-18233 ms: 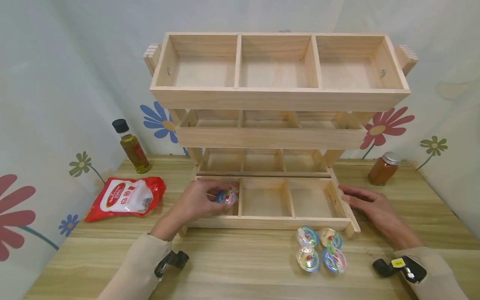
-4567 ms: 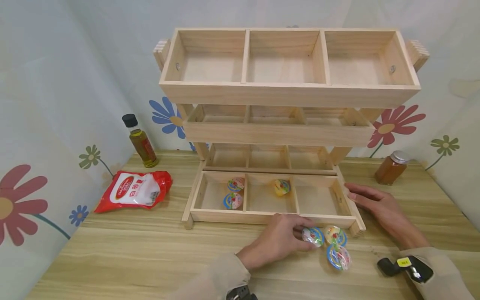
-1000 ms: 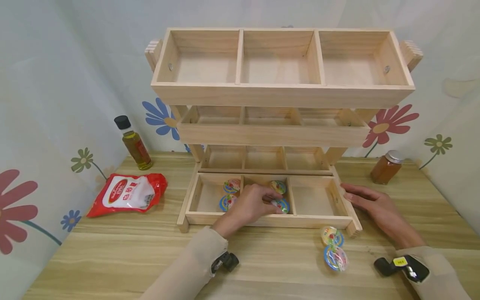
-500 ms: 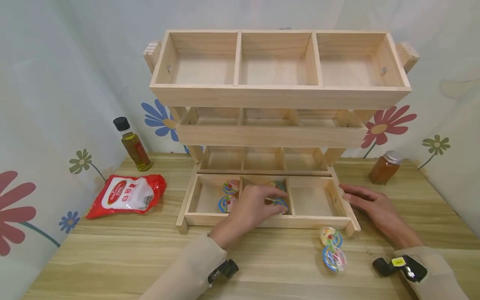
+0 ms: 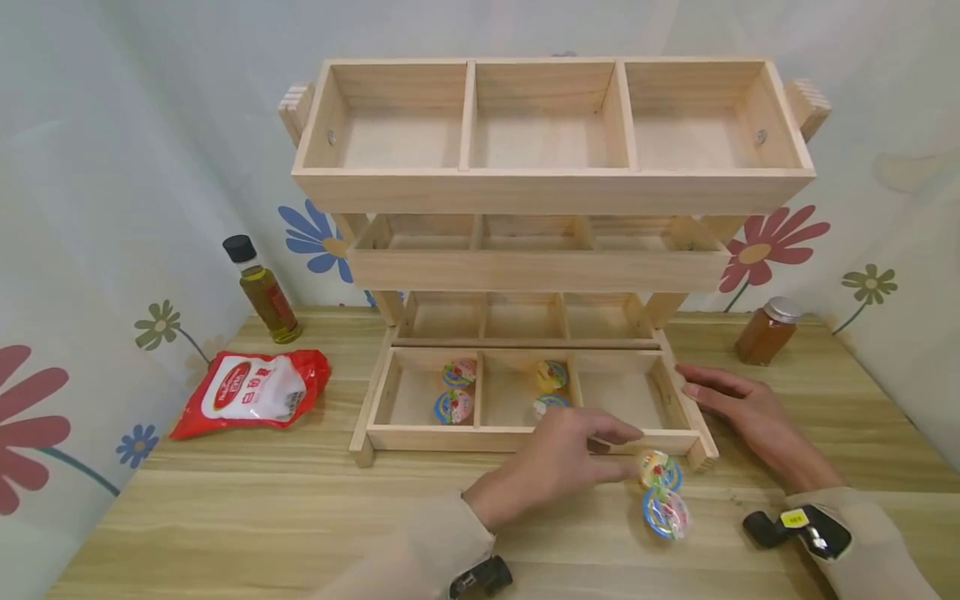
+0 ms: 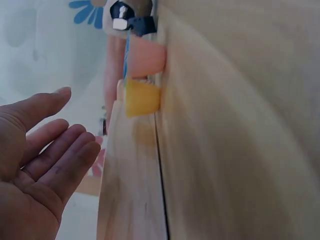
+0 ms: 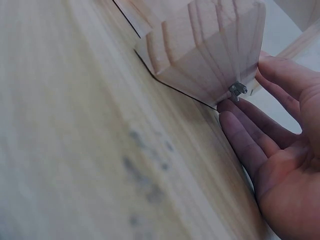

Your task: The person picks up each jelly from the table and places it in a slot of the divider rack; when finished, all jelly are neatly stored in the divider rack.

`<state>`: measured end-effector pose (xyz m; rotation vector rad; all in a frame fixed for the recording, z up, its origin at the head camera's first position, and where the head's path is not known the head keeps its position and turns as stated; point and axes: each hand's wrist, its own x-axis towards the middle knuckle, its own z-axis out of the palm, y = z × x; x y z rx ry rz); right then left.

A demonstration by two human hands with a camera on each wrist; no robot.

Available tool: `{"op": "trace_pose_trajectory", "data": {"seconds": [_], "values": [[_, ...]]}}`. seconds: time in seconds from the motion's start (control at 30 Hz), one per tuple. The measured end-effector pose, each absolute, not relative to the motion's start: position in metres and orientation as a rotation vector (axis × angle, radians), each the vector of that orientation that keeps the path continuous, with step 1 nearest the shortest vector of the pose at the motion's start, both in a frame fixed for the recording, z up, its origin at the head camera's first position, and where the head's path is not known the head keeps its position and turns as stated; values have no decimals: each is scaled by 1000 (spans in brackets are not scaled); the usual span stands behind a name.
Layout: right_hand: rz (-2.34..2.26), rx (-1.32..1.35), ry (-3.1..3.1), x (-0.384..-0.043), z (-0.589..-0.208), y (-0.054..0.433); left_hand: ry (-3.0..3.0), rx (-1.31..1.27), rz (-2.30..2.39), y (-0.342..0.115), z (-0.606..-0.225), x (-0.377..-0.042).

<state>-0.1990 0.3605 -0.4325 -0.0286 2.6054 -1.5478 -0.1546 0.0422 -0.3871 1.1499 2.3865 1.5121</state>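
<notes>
With fingers apart, the left grip (image 5: 558, 460) is held near the yellow cup (image 5: 662, 472), set beside the pink cup (image 5: 665, 512) on the desk (image 5: 255, 517); the wooden rack (image 5: 555, 193) is touched by the right grip (image 5: 759, 422), also spread.

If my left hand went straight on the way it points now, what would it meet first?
Probably the yellow cup, just ahead of your left hand; the left wrist view shows a gap, but its depth is unclear.
</notes>
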Motion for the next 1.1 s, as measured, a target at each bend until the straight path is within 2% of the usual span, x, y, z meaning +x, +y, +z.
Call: {"op": "trace_pose_trajectory", "data": {"seconds": [0.67,0.93,1.1], "values": [[-1561,-60,2649,-202,-432,358,2408,1351,1349,61,-403,-134],[-1537,-70,2664,-197,-432,361,2250,1234,1400,65,-407,-130],[-1531,-79,2671,-196,-433,363,2236,1252,1392,66,-407,-129]]}}
